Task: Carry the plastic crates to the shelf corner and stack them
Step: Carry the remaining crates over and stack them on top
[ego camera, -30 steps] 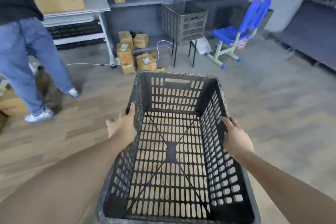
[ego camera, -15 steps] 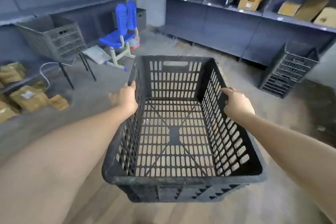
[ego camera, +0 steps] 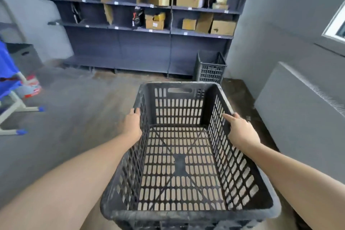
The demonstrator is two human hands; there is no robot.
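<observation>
Head view shows the black plastic crate (ego camera: 186, 155) carried above the floor, left hand (ego camera: 131, 127) and right hand (ego camera: 241, 132) clamped on its side rims. Stacked crates (ego camera: 210, 68) wait at the shelf's (ego camera: 141, 50) right corner; a tilted landing could jam or topple them.
</observation>
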